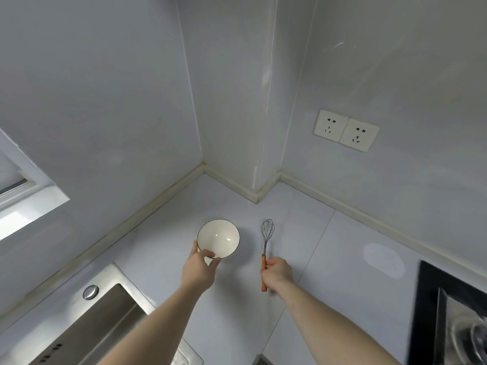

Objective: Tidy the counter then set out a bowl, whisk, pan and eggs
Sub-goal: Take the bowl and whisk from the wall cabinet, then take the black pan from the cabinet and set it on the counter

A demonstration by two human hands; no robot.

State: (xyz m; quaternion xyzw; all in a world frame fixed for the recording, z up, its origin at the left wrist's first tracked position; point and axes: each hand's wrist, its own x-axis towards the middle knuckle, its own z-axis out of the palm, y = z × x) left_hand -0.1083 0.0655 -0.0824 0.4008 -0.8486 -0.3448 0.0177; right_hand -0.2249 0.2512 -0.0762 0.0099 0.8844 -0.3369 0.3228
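White bowl [218, 238] pinched at its near rim by the left hand [199, 270]; right hand [278, 271] grips the whisk [265, 248]. Both reach the table [329, 259]; pan and eggs remain.

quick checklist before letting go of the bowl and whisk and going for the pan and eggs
1. Bowl upright, left hand gripping its near rim: ok.
2. Bowl resting fully on the counter: cannot tell.
3. Whisk held by its orange handle in the right hand, wires pointing away: ok.
4. Bowl and whisk apart, not touching: ok.
5. Bowl away from the sink: ok.
6. Pan and eggs in view: not ok.
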